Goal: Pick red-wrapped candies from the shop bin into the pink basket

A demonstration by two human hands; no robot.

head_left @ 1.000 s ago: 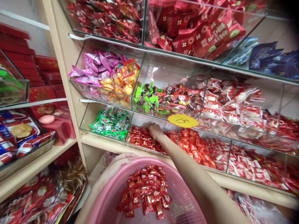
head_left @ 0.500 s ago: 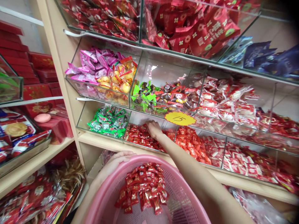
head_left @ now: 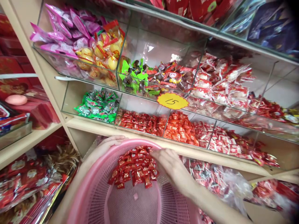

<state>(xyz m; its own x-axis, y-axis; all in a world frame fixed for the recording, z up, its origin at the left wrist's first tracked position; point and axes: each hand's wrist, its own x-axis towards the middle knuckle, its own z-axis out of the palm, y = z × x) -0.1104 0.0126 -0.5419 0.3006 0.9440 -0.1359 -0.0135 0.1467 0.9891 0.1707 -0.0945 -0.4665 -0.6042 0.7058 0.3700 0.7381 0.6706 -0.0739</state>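
Shelves of glass sweet bins [head_left: 140,102] behind. My left hand [head_left: 109,143] grips the pink basket [head_left: 98,193] rim; my right hand [head_left: 169,163], fingers loosely spread, rests on the red sweets [head_left: 133,168] inside. Best released low, basket level.

You see a pink mesh basket [head_left: 112,202] holding red-and-gold wrapped candies [head_left: 134,168]. The bin above shows green wrappers [head_left: 98,105], its neighbour red sweets [head_left: 140,122]. A yellow scalloped tag [head_left: 173,100] bears black "15". Upper packets [head_left: 63,31] are magenta.
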